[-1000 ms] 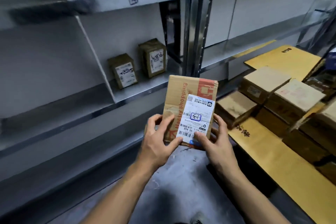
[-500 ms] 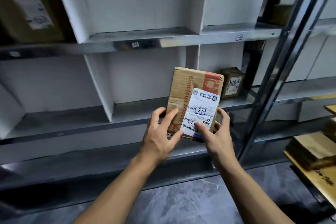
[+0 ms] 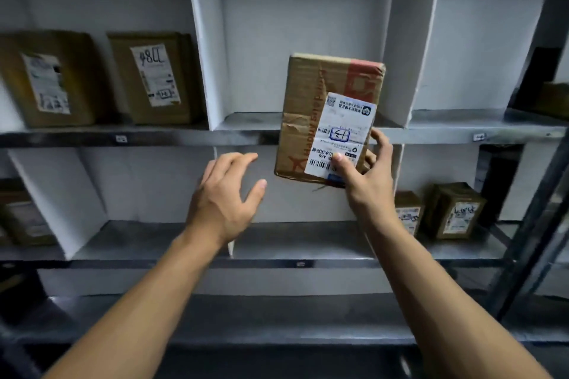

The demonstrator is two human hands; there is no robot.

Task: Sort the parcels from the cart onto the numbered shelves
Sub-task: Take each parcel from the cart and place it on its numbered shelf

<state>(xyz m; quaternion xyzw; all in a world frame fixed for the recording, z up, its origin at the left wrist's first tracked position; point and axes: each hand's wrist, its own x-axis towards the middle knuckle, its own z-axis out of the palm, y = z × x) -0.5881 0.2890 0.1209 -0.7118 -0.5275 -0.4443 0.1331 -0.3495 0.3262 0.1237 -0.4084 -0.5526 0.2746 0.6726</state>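
Note:
A brown cardboard parcel (image 3: pixel 311 108) with a white shipping label and red print stands upright in the air, in front of the middle compartment of the upper shelf (image 3: pixel 246 132). My right hand (image 3: pixel 365 181) grips its lower right corner, thumb on the label and fingers behind the edge. My left hand (image 3: pixel 224 197) hovers just left of and below the parcel, fingers spread and loosely bent, touching nothing. The compartment behind the parcel holds nothing visible.
Two labelled brown parcels (image 3: pixel 154 80) stand in the upper left compartment. Two small boxes (image 3: pixel 455 212) sit on the lower shelf at right, another parcel (image 3: pixel 21 215) at lower left. White dividers (image 3: pixel 203 40) split the shelves; a metal upright (image 3: pixel 535 194) runs along the right.
My left hand has let go of the parcel and drawn away to the left. My right hand has lifted the parcel up to the upper shelf level. The view has swung up and left.

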